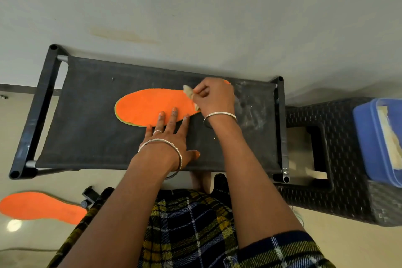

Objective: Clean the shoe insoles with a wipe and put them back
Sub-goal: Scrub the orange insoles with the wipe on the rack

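Curled tight, the right hand [214, 98] is pinching a crumpled pale wipe [188, 91] and pressing it onto the right end of an orange insole [148, 109]. I am watching the left hand [167, 139] lying with straight, spread fingers, its fingertips pressing the insole's near edge and gripping nothing. The insole is lying flat on the black fabric top of a low rack [91, 137] with dark frame bars. Whitish dusty smears are showing on the fabric at the right. A second orange insole [39, 205] is lying on the pale glossy floor [21, 137] at lower left. Just right of the rack, a dark woven stool [348, 198] is carrying a blue plastic tub [369, 137] with pale cloth in it. A plain pale wall [195, 6] is running behind.
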`<state>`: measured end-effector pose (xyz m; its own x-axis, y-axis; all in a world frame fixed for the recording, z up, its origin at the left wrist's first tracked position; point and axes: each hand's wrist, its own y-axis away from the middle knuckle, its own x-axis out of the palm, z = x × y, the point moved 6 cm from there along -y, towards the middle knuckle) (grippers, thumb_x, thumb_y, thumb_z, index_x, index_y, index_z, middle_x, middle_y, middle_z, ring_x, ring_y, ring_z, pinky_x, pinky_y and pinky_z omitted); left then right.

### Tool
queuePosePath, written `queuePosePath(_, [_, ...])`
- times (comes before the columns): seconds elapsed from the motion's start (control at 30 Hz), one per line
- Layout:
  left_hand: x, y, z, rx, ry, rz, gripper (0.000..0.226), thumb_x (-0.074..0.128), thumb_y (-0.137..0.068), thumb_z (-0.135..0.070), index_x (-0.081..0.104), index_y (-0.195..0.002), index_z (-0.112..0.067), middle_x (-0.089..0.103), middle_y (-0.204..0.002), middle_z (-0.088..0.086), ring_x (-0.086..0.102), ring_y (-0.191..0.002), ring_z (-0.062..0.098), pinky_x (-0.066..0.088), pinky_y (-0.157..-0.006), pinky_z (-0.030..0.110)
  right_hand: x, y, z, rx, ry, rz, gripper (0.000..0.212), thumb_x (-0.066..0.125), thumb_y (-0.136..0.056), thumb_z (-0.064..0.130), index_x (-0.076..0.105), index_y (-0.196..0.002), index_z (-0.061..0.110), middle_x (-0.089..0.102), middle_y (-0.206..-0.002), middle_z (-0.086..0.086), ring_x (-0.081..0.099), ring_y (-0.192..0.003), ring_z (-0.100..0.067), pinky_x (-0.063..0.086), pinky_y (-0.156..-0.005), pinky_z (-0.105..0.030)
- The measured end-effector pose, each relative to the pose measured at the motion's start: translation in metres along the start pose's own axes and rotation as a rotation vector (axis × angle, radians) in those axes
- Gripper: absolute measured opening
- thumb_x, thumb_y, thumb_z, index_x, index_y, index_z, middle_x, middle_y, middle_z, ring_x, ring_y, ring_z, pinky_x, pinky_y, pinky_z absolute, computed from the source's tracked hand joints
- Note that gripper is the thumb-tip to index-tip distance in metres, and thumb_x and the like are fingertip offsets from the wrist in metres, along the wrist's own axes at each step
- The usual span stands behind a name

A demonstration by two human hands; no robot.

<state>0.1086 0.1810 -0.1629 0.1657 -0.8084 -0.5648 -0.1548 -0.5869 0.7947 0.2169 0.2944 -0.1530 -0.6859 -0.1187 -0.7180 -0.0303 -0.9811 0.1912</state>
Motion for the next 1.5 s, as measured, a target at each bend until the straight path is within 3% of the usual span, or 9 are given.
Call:
queuePosePath(0.07, [-0.001,0.001,0.0,0.006,0.0,-0.001,0.094,0.042,-0.095,-0.064,-0.025,-0.152,-0.031,-0.039,-0.156,0.001,-0.027,-0.147,0.031,-0.001,-0.122,0.052,-0.023,-0.004,-0.017,0.076,-0.004,-0.178,0.02,0.079,-0.079,0.036,0.067,-0.072,0.021,0.067,-0.068,0.004,0.068,-0.073,-0.022,0.054,-0.073,-0.034])
queuePosePath(0.17, [-0.001,0.001,0.001,0.008,-0.002,0.0,0.094,0.042,-0.095,-0.064,-0.025,-0.153,-0.031,-0.039,-0.156,0.001,-0.027,-0.147,0.031,-0.001,-0.122,0.053,-0.05,-0.004,-0.035,0.165,0.035,-0.366,0.007,0.069,-0.079,0.013,0.069,-0.08,0.02,0.071,-0.081,0.003,0.068,-0.083,-0.022,0.054,-0.082,-0.038])
queuePosePath(0.27, [-0.001,0.001,0.0,0.005,-0.011,-0.006,0.093,0.041,-0.095,-0.064,-0.024,-0.153,-0.03,-0.039,-0.156,0.001,-0.027,-0.147,0.031,-0.002,-0.122,0.053,-0.04,-0.002,-0.027,0.16,0.056,-0.322,0.011,0.067,-0.08,0.009,0.07,-0.081,0.02,0.072,-0.084,0.002,0.068,-0.085,-0.022,0.053,-0.082,-0.036])
queuePosePath(0.47, [0.0,-0.002,0.001,0.002,0.003,-0.018,0.094,0.042,-0.095,-0.065,-0.025,-0.152,-0.032,-0.039,-0.156,0.0,-0.028,-0.146,0.032,-0.002,-0.122,0.053,0.016,0.003,0.011,-0.113,0.076,0.069,0.005,0.075,-0.076,0.01,0.073,-0.075,0.014,0.072,-0.076,0.001,0.066,-0.075,-0.02,0.055,-0.075,-0.039])
queuePosePath(0.57, [0.0,-0.001,0.001,0.006,-0.002,-0.017,0.094,0.041,-0.095,-0.065,-0.024,-0.153,-0.031,-0.039,-0.156,0.001,-0.027,-0.147,0.032,-0.001,-0.122,0.053,-0.008,-0.005,-0.01,-0.017,0.037,-0.102,0.017,0.078,-0.08,0.031,0.07,-0.072,0.017,0.07,-0.071,0.001,0.066,-0.071,-0.021,0.053,-0.071,-0.033])
queuePosePath(0.7, [-0.002,0.001,0.001,0.008,-0.015,-0.005,0.093,0.04,-0.095,-0.065,-0.024,-0.153,-0.03,-0.039,-0.156,0.002,-0.027,-0.147,0.032,-0.001,-0.122,0.052,-0.048,-0.006,-0.038,0.146,0.07,-0.353,0.008,0.069,-0.079,0.012,0.07,-0.082,0.019,0.071,-0.083,0.003,0.067,-0.085,-0.021,0.052,-0.081,-0.034])
queuePosePath(1.0, [-0.001,-0.002,0.0,-0.002,0.008,-0.015,0.094,0.042,-0.095,-0.064,-0.024,-0.153,-0.031,-0.039,-0.156,0.001,-0.028,-0.146,0.032,-0.001,-0.122,0.053,0.015,0.003,0.009,-0.105,0.085,0.048,0.007,0.075,-0.079,0.015,0.071,-0.076,0.01,0.07,-0.075,-0.001,0.065,-0.073,-0.021,0.055,-0.072,-0.04])
queuePosePath(1.27, [-0.002,0.001,0.0,0.003,0.002,-0.013,0.093,0.042,-0.096,-0.064,-0.023,-0.153,-0.03,-0.038,-0.156,0.002,-0.027,-0.147,0.032,-0.001,-0.122,0.052,-0.043,-0.006,-0.032,0.136,0.09,-0.325,0.011,0.065,-0.08,0.007,0.07,-0.083,0.016,0.072,-0.086,0.001,0.067,-0.086,-0.022,0.052,-0.082,-0.036])
queuePosePath(1.5, [-0.001,-0.003,-0.001,0.0,0.011,-0.025,0.094,0.042,-0.095,-0.064,-0.023,-0.153,-0.03,-0.038,-0.156,0.001,-0.027,-0.147,0.032,0.0,-0.122,0.053,0.011,-0.003,0.006,-0.13,0.163,0.092,0.015,0.07,-0.078,0.003,0.076,-0.084,0.015,0.074,-0.089,-0.002,0.068,-0.086,-0.023,0.053,-0.082,-0.039])
